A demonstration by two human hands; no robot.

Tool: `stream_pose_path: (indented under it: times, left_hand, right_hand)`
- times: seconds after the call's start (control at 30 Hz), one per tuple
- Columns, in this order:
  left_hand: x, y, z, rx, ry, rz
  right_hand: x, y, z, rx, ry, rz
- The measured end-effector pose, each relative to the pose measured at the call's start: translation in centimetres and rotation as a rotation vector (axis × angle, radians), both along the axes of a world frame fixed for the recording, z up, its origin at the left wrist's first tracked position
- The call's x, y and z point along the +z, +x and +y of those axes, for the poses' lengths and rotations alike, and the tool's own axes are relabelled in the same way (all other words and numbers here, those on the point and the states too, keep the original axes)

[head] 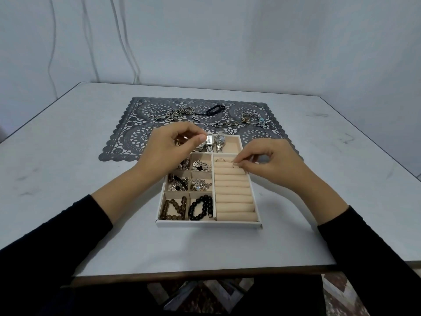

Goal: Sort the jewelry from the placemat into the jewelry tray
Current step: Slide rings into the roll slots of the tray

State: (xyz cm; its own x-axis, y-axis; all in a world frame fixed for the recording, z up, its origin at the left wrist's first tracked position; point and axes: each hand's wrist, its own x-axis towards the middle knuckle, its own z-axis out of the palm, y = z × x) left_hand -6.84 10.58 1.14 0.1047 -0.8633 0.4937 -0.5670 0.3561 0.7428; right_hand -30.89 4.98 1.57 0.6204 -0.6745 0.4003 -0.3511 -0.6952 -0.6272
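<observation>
Black-sleeved right hand fingers pinch a ring; left hand fingers curled, contents unclear.

Item one, as I see it from the head view: one table, square, with a pale grey-white top, faint dark scuff marks across it, and a dark wooden edge along the near side.

Item two: one placemat, dark grey, lace-cut with round patterns and a scalloped border, lying flat on the far half of the table.

Item three: one jewelry tray, white-rimmed with a beige lining, at the table's middle. Its near part rests on the bare top and its far end overlaps the placemat's near edge.
</observation>
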Motion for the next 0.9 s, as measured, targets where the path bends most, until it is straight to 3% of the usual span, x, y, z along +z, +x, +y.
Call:
stream_pose_path:
  times: [0.4,0.9]
  left_hand:
    - [0.0,-0.2,0.1,-0.018,0.004,-0.001]
    - [0.2,-0.4,0.3,-0.022,0.004,-0.015]
  right_hand:
    - [1.2,0.1,-0.4,0.015,0.275,0.043]
    - [1.5,0.4,-0.5,0.013,0.330,0.061]
